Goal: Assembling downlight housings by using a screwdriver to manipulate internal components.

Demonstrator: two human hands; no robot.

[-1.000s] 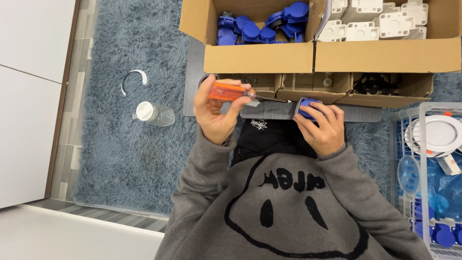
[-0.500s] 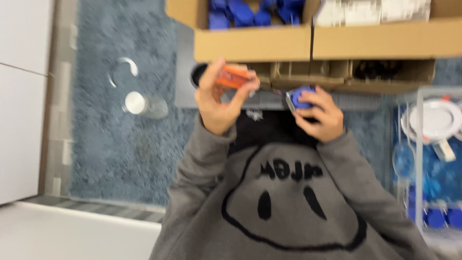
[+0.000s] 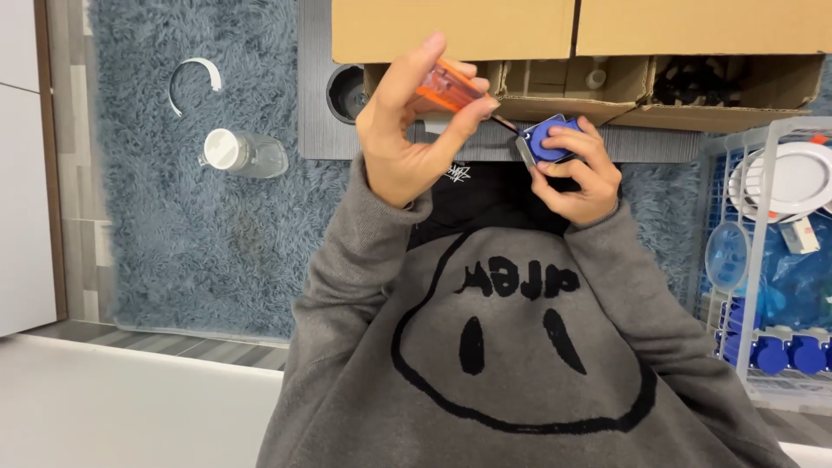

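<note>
My left hand [image 3: 406, 139] grips an orange-handled screwdriver [image 3: 444, 87], held slanted with its thin dark shaft pointing right and down. The tip touches a round blue plastic part with a grey tab [image 3: 546, 139]. My right hand [image 3: 579, 178] is closed around that part from below, holding it in front of my chest. Both hands are raised above my grey sweatshirt with a black drawn face, just below the front flaps of the cardboard boxes [image 3: 451, 30].
A grey board [image 3: 314, 113] with a black cup [image 3: 347, 91] lies under the boxes on a shaggy blue rug. A clear bottle with a white cap [image 3: 247, 154] and a curved white piece [image 3: 195, 74] lie to the left. A wire basket [image 3: 754, 260] at right holds a white round fixture [image 3: 793, 178] and blue parts [image 3: 780, 355].
The view has tipped down, so the boxes sit higher in frame. My hands have come together, and the screwdriver tip now meets the blue part.
</note>
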